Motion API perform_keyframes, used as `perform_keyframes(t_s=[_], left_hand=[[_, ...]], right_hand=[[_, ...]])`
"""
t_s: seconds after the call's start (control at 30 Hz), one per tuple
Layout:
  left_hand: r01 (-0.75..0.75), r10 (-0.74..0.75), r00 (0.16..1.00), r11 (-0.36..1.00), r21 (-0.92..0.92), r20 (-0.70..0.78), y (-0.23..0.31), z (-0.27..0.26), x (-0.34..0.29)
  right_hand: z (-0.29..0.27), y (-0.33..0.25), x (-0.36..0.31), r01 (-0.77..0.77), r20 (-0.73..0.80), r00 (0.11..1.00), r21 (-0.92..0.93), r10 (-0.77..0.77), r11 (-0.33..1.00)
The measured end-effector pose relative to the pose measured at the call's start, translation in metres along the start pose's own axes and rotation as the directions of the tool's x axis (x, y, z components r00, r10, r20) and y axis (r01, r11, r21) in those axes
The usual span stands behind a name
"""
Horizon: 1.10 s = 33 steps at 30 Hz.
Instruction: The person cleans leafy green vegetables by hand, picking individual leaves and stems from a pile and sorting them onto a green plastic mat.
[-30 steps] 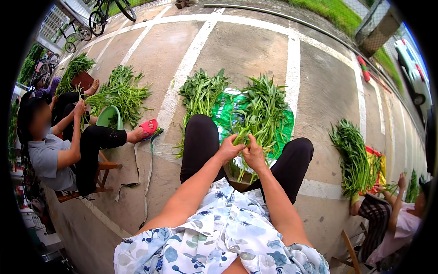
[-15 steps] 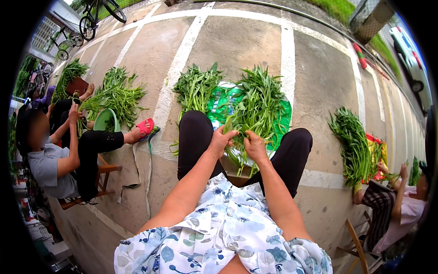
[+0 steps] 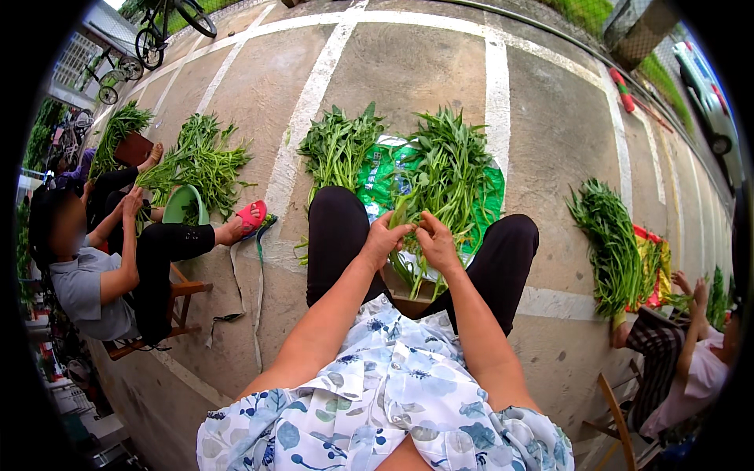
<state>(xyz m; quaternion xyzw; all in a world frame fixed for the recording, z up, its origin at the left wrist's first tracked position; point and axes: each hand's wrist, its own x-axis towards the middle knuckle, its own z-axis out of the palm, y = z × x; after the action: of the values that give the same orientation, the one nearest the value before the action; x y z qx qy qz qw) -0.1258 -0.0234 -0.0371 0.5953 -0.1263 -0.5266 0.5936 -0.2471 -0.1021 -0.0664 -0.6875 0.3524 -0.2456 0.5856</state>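
Between my knees, my left hand (image 3: 385, 239) is closed round a few stalks of water spinach (image 3: 402, 210), the leafy ends poking up above its fingers. My right hand (image 3: 437, 242) is pinched against the same stalks, its fingertips close to the left ones. Below the hands, loose pale green stems (image 3: 410, 271) hang over a brownish container (image 3: 410, 306), whose inside is mostly hidden. Just beyond lies a large heap of water spinach (image 3: 452, 169) on a green plastic sack (image 3: 492, 188). Left of that heap is a second pile of greens (image 3: 338, 149).
At left, a seated person (image 3: 94, 275) handles greens over a green basin (image 3: 187, 206), near another leafy pile (image 3: 208, 157). On the right, another seated person (image 3: 691, 369) sits by a long heap of greens (image 3: 601, 243). White lines cross the concrete. Bicycles (image 3: 157, 35) and a car (image 3: 707, 102) stand farther off.
My hands have drawn slightly closer together, and the right one has turned inward over the stalks. The person at left has lowered their hands.
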Motion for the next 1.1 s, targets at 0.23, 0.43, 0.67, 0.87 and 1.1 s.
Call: perform_keyframes(t_s=[0.23,0.43,0.67,0.87,1.1], left_hand=[[0.008,-0.008,1.0,1.0,-0.014,0.017,0.002,-0.001,-0.003],[0.03,-0.03,0.999,0.999,0.038,0.009,-0.002,0.0,0.0],[0.023,-0.018,0.999,0.99,0.142,-0.038,-0.002,0.004,0.0],[0.049,-0.043,0.998,0.986,0.161,-0.041,0.001,0.005,-0.002],[0.047,-0.045,0.999,0.995,0.089,-0.02,-0.002,0.004,0.0]], right_hand=[[0.0,-0.017,-0.003,0.039,0.078,0.996,-0.114,-0.03,0.993],[-0.007,-0.029,-0.007,0.315,0.131,0.949,-0.445,-0.288,0.838],[-0.008,-0.029,-0.008,0.358,0.189,0.933,-0.553,-0.305,0.752],[-0.009,-0.034,-0.009,0.305,0.194,0.952,-0.566,-0.236,0.766],[-0.008,-0.031,-0.009,0.29,0.138,0.957,-0.521,-0.256,0.803]])
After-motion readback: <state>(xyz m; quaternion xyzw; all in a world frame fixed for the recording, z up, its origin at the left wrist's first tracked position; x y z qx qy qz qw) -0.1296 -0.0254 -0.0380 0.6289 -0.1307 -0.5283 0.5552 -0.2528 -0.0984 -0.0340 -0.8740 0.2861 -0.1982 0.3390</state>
